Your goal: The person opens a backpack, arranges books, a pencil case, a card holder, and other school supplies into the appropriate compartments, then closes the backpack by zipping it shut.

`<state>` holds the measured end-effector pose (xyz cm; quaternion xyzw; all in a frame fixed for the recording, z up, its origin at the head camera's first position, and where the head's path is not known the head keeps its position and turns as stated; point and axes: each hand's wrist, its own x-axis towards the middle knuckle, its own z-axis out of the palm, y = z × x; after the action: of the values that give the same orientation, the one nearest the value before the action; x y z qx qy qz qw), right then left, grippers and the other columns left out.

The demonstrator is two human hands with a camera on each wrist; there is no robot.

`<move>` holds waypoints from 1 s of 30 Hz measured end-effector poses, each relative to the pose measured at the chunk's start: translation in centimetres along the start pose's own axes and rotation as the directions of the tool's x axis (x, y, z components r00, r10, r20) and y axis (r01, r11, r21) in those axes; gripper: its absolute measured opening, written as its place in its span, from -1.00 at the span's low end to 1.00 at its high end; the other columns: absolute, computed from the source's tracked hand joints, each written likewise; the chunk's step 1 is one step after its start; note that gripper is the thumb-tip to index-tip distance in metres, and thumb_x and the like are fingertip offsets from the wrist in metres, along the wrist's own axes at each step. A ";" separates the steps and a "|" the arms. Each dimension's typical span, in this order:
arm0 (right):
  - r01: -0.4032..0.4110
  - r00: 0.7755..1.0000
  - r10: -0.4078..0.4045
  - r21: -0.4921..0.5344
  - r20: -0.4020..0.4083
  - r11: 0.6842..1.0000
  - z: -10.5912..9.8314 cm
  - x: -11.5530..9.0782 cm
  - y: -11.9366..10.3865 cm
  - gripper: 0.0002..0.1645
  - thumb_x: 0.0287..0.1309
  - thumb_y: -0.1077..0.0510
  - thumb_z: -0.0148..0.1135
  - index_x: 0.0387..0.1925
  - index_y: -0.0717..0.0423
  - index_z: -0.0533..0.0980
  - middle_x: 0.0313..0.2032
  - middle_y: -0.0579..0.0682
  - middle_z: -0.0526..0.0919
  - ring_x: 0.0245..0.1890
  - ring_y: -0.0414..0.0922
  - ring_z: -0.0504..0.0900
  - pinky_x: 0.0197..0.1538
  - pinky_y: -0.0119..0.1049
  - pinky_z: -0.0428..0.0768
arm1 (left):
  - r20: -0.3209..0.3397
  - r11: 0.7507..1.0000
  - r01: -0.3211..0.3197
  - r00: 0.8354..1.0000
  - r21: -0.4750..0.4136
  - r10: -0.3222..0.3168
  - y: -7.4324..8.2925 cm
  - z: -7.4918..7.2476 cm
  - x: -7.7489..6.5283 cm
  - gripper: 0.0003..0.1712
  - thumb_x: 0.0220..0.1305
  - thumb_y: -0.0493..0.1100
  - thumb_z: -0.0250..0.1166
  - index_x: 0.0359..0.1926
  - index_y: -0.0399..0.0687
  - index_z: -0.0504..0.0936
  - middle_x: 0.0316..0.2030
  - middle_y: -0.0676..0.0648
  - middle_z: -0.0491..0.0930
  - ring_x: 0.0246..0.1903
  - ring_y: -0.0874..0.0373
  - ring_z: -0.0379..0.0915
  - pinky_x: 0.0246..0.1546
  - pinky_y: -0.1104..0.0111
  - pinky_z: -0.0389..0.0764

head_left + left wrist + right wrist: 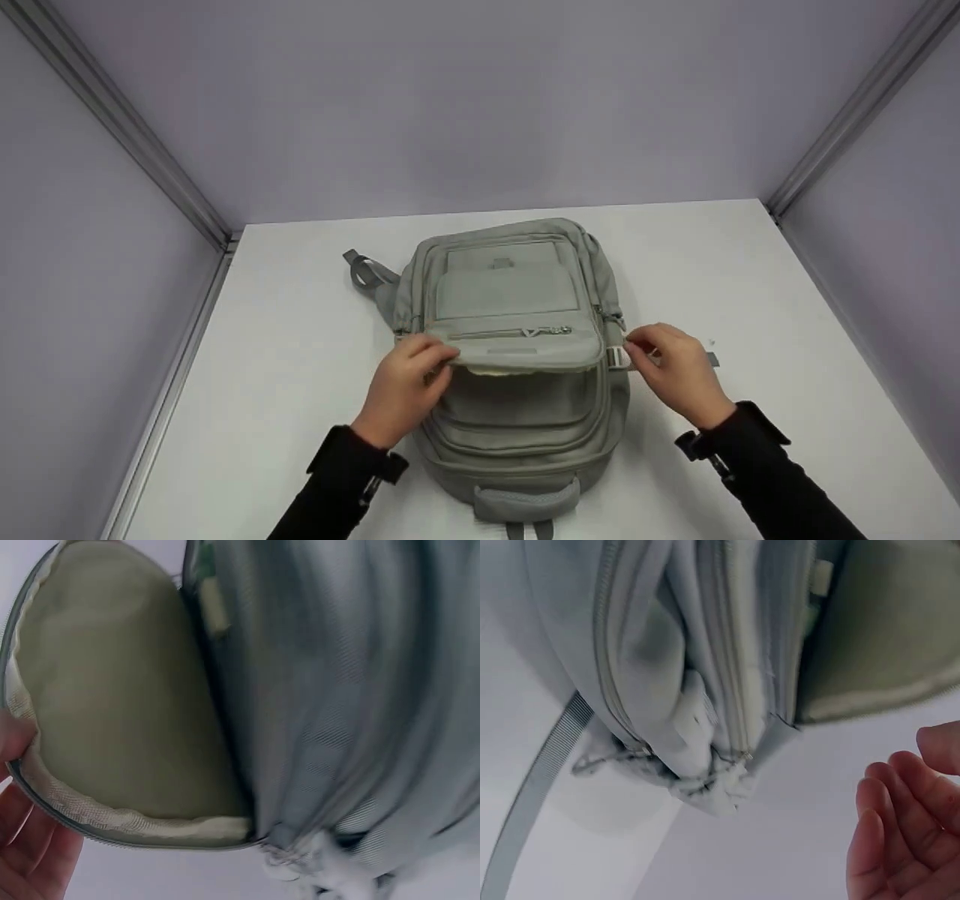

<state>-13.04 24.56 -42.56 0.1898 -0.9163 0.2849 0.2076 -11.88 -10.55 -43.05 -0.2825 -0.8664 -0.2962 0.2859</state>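
Observation:
A grey-green backpack (525, 405) lies on the white table, its top handle (527, 501) toward the near edge. Its front pocket flap (517, 349) is unzipped and lifted, and the pale lining (127, 690) shows in the left wrist view. The left hand (405, 386) pinches the flap's zipped edge between thumb and fingers at the left corner. Beside the pack's right side, near a strap buckle (616, 357), is the right hand (675, 371). In the right wrist view its fingers (900, 825) are loosely bent and apart from the flap, holding nothing.
A shoulder strap (371, 276) sticks out at the pack's far left, and another strap end (712, 359) lies behind the right hand. The white table (300, 315) is enclosed by pale walls with metal frame posts (135, 127).

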 end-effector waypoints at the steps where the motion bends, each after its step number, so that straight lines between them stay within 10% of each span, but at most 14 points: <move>1: 0.002 1.000 -0.002 0.007 -0.013 1.000 -0.3 0.1 0.0 -0.92 -0.01 0.33 0.27 -0.42 0.11 0.59 -0.47 -0.06 0.62 -0.46 -0.23 0.56 -0.38 -0.35 0.54 | 0.012 1.000 -0.018 1.000 0.013 0.017 0.2 0.1 -0.7 -0.79 0.01 -0.34 0.31 -0.27 -0.04 0.65 -0.34 0.01 0.52 -0.33 0.21 0.44 -0.29 0.48 0.45; 9: 0.050 0.996 -0.044 0.073 -0.075 0.996 -1.4 0.5 -0.9 -0.91 -0.03 0.33 0.29 -0.40 0.13 0.59 -0.46 -0.02 0.62 -0.46 -0.23 0.54 -0.32 -0.65 0.42 | 0.129 0.996 -0.059 0.990 0.071 0.050 0.8 2.0 -4.9 -0.83 0.06 -0.25 0.32 -0.26 0.03 0.64 -0.30 0.06 0.49 -0.26 0.22 0.41 -0.17 0.47 0.42; 20: 0.054 0.998 -0.059 0.111 0.034 0.992 0.9 -0.3 -1.6 -0.89 -0.03 0.33 0.28 -0.39 0.12 0.58 -0.45 -0.08 0.60 -0.44 -0.25 0.54 -0.38 -0.33 0.55 | 0.104 0.995 -0.098 0.990 -0.007 0.099 -0.3 3.2 -6.1 -0.87 0.07 -0.24 0.31 -0.29 -0.04 0.66 -0.34 0.04 0.53 -0.30 0.21 0.44 -0.22 0.43 0.45; 25: 0.007 0.997 -0.014 0.105 0.075 0.994 1.4 -0.9 -1.7 -0.89 -0.02 0.32 0.28 -0.40 0.09 0.58 -0.45 -0.09 0.61 -0.43 -0.25 0.54 -0.36 -0.36 0.54 | -0.020 0.997 0.069 0.997 0.033 -0.068 -3.3 2.7 -4.4 -0.90 0.06 -0.28 0.31 -0.33 -0.08 0.65 -0.39 -0.02 0.54 -0.34 0.16 0.47 -0.29 0.38 0.48; 30: 0.046 0.994 -0.053 0.066 0.100 0.997 2.0 -1.3 -2.0 -0.86 -0.05 0.27 0.33 -0.36 0.09 0.59 -0.40 -0.08 0.61 -0.36 -0.21 0.55 -0.29 -0.31 0.52 | 0.026 0.947 0.283 0.957 0.150 -0.290 -6.3 2.3 -2.3 -0.84 0.06 -0.29 0.31 -0.27 -0.15 0.64 -0.32 -0.12 0.52 -0.28 0.01 0.45 -0.24 0.24 0.47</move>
<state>-11.54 22.11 -43.85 0.2333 -0.9113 0.2984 0.1614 -15.24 -13.94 -48.36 -0.1390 -0.9241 -0.2641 0.2386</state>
